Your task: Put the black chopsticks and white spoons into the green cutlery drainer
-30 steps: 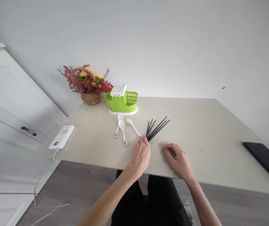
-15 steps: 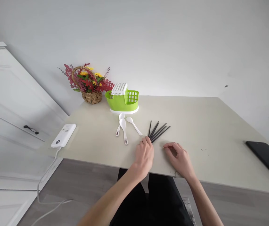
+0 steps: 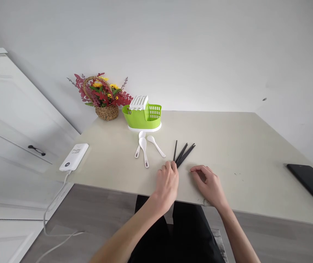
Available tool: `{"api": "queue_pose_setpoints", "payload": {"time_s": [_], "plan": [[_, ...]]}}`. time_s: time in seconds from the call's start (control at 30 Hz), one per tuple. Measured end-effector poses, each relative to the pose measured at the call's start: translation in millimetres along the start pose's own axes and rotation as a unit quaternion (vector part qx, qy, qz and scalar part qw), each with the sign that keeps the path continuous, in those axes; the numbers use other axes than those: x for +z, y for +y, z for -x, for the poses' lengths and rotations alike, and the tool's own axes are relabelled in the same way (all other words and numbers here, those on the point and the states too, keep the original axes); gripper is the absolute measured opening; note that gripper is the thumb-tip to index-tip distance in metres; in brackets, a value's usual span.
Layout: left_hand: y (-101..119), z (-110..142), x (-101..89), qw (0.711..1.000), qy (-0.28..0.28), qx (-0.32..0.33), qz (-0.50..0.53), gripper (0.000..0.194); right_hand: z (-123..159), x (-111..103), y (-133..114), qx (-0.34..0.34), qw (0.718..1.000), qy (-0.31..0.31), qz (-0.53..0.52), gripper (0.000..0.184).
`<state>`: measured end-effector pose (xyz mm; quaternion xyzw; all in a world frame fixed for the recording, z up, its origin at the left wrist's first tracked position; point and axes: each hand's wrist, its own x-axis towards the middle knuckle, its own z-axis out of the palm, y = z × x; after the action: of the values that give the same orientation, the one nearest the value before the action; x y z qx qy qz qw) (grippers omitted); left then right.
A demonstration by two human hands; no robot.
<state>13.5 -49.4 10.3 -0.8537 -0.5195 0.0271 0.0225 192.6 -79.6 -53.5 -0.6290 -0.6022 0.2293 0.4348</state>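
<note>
My left hand (image 3: 167, 182) is closed round the near ends of several black chopsticks (image 3: 184, 155) at the front of the table. The chopsticks' far ends fan out over the tabletop, most bunched to the right and one apart on the left. My right hand (image 3: 207, 182) rests on the table just right of them, fingers curled and thumb tip near the index fingertip, with nothing visible in it. Left of the chopsticks lie three white spoons: one spoon (image 3: 156, 147) apart, and another spoon (image 3: 143, 149) overlapping a third spoon (image 3: 138, 150).
A green and white boat-shaped basket (image 3: 137, 119) stands at the back, beside a wicker basket of artificial flowers (image 3: 107, 113). A white power bank (image 3: 75, 157) with a cable (image 3: 48, 208) is at the left edge. A black phone (image 3: 311, 184) lies far right. A white cabinet (image 3: 8, 128) stands left.
The black chopsticks have drawn closer together on the right side of the fan, while the leftmost one is still apart. My left hand has shifted slightly; my right hand has stayed in place.
</note>
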Motion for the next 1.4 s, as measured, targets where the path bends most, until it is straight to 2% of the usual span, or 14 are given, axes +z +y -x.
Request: {"api": "queue_pose_setpoints", "payload": {"time_s": [0.2, 0.4, 0.5, 0.6, 0.7, 0.93, 1.4], "plan": [[-2, 7, 1.9, 0.998, 0.058, -0.013, 0.014, 0.032, 0, -1, 0, -0.002, 1.0, -0.002, -0.001, 0.022], [-22, -4, -2.3, 0.973, 0.222, -0.032, 0.051, 0.045, 0, -1, 1, 0.006, 1.0, -0.008, -0.01, 0.022], [-41, -20, 1.1, 0.96, 0.264, -0.066, 0.065, 0.053, 0, -2, 1, 0.009, 1.0, -0.011, -0.014, 0.022], [-59, -36, 11.1, 0.963, 0.248, -0.075, 0.076, 0.048, 0, -2, 0, 0.011, 1.0, -0.013, -0.011, 0.022], [-70, -45, 23.3, 0.971, 0.219, -0.058, 0.078, 0.045, 0, -2, 0, 0.014, 1.0, -0.015, -0.011, 0.023], [-75, -44, 42.8, 0.976, 0.199, -0.047, 0.075, 0.042, 0, -1, -1, 0.012, 1.0, -0.017, -0.005, 0.023], [-83, -30, 49.2, 0.975, 0.205, -0.01, 0.086, 0.036, 1, -2, -1, 0.019, 1.0, -0.019, 0.008, 0.024]]}}
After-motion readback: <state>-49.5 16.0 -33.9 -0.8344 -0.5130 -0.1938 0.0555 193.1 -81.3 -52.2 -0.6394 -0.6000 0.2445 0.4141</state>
